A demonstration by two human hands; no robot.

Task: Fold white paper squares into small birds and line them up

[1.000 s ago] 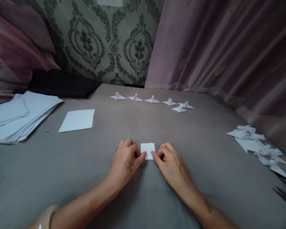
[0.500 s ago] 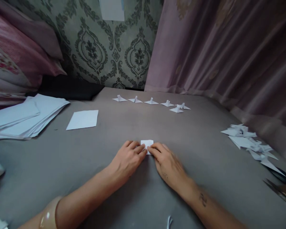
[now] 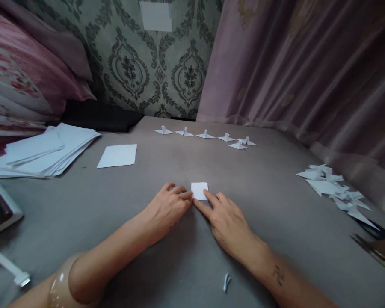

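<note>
A small folded square of white paper lies flat on the grey table in front of me. My left hand has its fingers curled, with thumb and index tips together at the paper's lower left corner. From the other side, my right hand lays its thumb along the near edge, the tip reaching that same corner. Its index fingertip rests on the paper's right side, apart from the thumb. Both palms face down, and the paper's underside is hidden.
A paper sheet lies left, near a paper stack. Several folded paper cranes stand in a row at the back; more folded pieces pile up right, by scissors. A white cable lies lower left.
My right thumb has slid left along the near edge to the corner, and its index finger has spread from it. More of the paper shows. The view has shifted slightly.
</note>
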